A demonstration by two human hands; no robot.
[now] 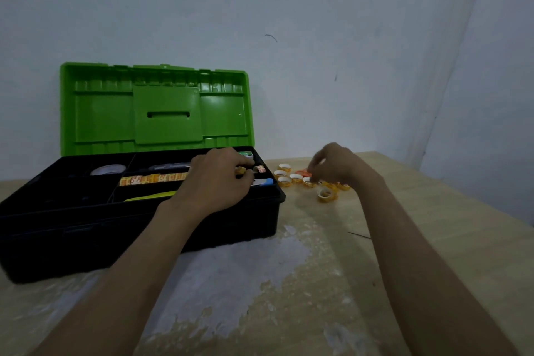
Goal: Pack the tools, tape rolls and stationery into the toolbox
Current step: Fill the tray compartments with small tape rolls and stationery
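The black toolbox point(86, 228) stands open on the left, its green lid point(156, 107) upright against the wall. Its top tray holds a row of small yellow tape rolls point(153, 178), a large clear tape roll point(108, 170), a yellow tool point(150, 196) and a white-and-blue pen point(264, 181). My left hand point(216, 182) is over the tray's right end, fingers pinched on one small tape roll point(240, 170). My right hand point(335, 163) hovers over several loose small tape rolls point(294, 178) on the table, fingertips curled down toward them; whether it grips one is hidden.
The wooden table point(433, 211) has a white worn patch in front of me. An orange item point(303, 173) lies among the loose rolls. A green-and-white box point(245, 154) sits at the tray's back right corner. The wall stands close behind the toolbox.
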